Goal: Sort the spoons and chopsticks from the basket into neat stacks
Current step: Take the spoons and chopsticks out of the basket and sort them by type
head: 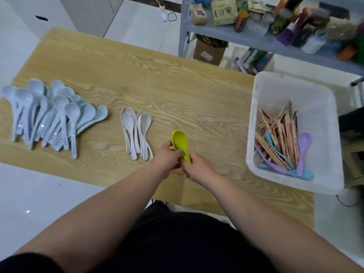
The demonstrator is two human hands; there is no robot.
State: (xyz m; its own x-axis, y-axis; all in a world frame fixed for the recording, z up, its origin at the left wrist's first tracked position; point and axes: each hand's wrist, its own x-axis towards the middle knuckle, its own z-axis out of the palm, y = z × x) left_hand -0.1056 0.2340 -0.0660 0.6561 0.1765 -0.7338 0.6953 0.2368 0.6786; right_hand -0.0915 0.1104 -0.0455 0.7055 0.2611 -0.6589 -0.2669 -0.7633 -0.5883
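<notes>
Both my hands hold a nested stack of green spoons [179, 139] just above the wooden table [149, 75], near its front edge. My left hand [169, 157] grips the stack near the bowls; my right hand [198, 167] grips the handles. A heap of pale blue spoons [49, 113] lies at the table's left. A small group of white spoons [136, 131] lies left of my hands. The white basket [291, 89] at the right holds wrapped chopsticks [279, 136], a purple spoon [304, 146] and blue spoons [303, 173].
A grey metal shelf [246, 34] crowded with boxes and bottles stands behind the table at the right. A cardboard box [208, 53] sits on the floor under it. A white charger and cable [163, 12] lie on the floor beyond the table.
</notes>
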